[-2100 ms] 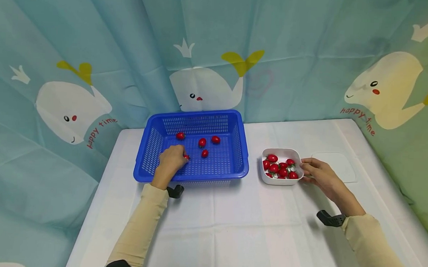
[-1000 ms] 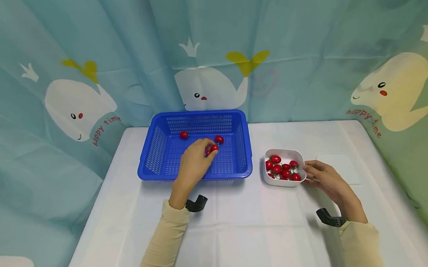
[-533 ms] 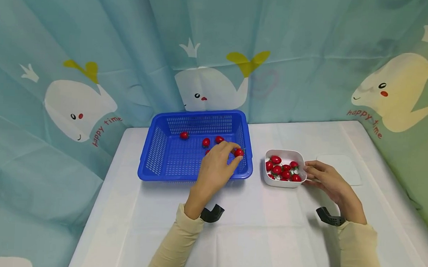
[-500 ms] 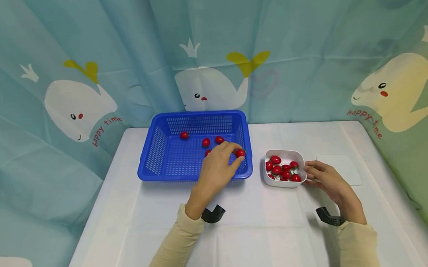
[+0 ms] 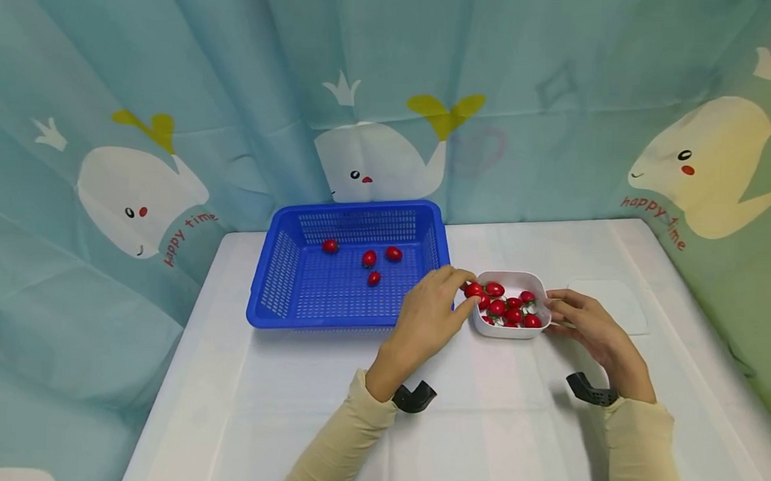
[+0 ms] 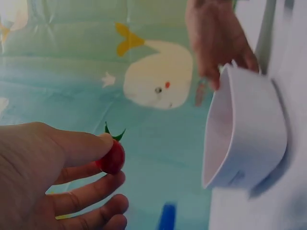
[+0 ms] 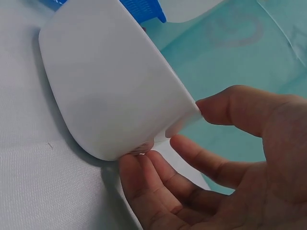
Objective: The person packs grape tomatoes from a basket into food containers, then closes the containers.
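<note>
My left hand (image 5: 429, 310) pinches a red cherry tomato (image 6: 113, 158) between thumb and fingers, its green calyx pointing up in the left wrist view. In the head view this tomato is right at the left rim of a small white plastic box (image 5: 507, 333). Several cherry tomatoes (image 5: 497, 308) lie inside the box. At the box's right end is my right hand (image 5: 591, 325). Its thumb touches the upper rim and its curled fingers hold the end wall down to the bottom edge, as the right wrist view shows.
A blue perforated basket (image 5: 320, 324) stands left of the box, with several cherry tomatoes (image 5: 369, 258) on its floor. Behind the right hand lies a flat, pale translucent lid (image 5: 615, 308). A curtain (image 5: 531, 153) with whale prints hangs along the white-covered table's back edge.
My left hand has picked a cherry tomato out of the blue basket and carried it rightward to the white box's rim. The right hand has stayed at the box.
</note>
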